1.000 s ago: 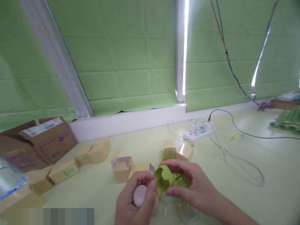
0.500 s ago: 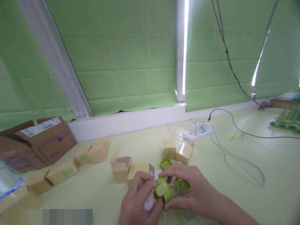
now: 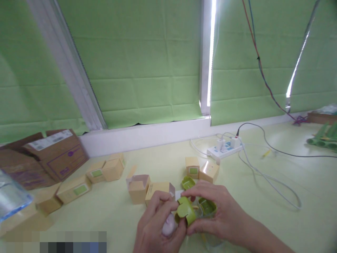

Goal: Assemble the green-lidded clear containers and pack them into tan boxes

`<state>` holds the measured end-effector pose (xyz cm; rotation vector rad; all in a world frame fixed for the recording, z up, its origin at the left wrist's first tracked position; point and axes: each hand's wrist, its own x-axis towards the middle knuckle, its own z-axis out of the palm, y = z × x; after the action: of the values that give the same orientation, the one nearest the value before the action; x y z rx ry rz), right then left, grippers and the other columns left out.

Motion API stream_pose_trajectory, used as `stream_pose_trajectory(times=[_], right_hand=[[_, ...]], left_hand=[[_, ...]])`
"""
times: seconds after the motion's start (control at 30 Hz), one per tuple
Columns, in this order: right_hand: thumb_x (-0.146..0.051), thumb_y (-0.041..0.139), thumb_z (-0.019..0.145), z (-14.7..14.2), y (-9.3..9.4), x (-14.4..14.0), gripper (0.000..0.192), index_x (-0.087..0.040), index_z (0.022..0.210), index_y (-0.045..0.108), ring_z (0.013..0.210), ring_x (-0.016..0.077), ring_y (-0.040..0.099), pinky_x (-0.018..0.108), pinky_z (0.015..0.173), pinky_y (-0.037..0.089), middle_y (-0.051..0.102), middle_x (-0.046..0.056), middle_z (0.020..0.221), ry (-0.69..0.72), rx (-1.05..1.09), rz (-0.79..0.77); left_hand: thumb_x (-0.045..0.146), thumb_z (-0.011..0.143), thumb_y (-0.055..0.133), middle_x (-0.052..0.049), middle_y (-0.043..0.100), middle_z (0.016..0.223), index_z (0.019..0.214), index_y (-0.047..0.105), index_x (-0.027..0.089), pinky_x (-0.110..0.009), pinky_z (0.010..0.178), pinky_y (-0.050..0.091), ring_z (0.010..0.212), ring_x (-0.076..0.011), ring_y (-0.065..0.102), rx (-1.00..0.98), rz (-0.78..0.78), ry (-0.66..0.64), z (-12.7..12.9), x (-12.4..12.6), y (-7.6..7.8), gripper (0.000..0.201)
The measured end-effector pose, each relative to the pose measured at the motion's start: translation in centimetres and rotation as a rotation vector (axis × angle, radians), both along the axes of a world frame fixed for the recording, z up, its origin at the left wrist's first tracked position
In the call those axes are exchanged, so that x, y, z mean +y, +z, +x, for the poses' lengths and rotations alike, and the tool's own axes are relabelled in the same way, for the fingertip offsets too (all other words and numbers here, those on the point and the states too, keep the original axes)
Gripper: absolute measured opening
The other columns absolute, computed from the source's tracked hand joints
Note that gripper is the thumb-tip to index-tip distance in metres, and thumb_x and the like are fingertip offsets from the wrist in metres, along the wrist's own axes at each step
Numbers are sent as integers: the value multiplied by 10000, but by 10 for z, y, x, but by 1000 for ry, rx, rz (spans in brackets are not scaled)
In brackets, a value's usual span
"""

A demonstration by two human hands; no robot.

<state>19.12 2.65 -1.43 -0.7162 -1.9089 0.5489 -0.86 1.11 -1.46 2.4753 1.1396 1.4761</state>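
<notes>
Both hands are meeting low over the pale green bench, close to the person. The left hand is curling its fingers around a small pink rounded piece, which is sitting mostly hidden in the palm. The right hand is pinching a green plastic cap between thumb and fingertips and pressing it against the pink piece. Another green part is showing just under the right fingers, and a third green piece is lying on the bench just beyond them. An open small carton is standing just behind the left hand, with more small cartons near it. A white power strip is lying well apart, by the wall.
</notes>
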Motion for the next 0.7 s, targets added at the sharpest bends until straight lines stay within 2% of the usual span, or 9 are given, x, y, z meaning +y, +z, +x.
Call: stream_pose_trajectory(times=[0.17, 0.37, 0.6, 0.7], right_hand=[[-412, 936, 616, 0, -2, 0, 569, -231, 1110, 722, 833, 184, 674, 278, 751, 513, 748, 22, 922, -5, 10, 2], [-476, 935, 581, 0, -2, 0, 600, -218, 1080, 724, 793, 183, 665, 276, 714, 509, 734, 19, 878, 0, -10, 20], [-488, 902, 638, 1, 2, -2, 545, -233, 1086, 722, 791, 191, 661, 286, 717, 511, 737, 30, 884, 7, -1, 28], [-477, 896, 659, 1, 2, -2, 538, -231, 1102, 716, 795, 191, 663, 286, 726, 516, 743, 36, 896, 7, 9, 31]], left_hand=[[57, 792, 642, -22, 604, 875, 929, 696, 204, -196, 648, 547, 729, -131, 672, 31, -2, -34, -2, 2, -1, 208], [66, 772, 616, -39, 611, 872, 835, 695, 190, -235, 656, 555, 735, -152, 673, 56, -117, -49, -3, 1, -1, 160], [40, 766, 599, -40, 607, 887, 847, 659, 188, -220, 637, 540, 726, -140, 652, 32, -58, -59, -2, -1, 1, 179], [40, 789, 626, -40, 609, 904, 928, 682, 190, -213, 662, 547, 749, -140, 663, 18, -35, -51, -2, 0, 0, 212]])
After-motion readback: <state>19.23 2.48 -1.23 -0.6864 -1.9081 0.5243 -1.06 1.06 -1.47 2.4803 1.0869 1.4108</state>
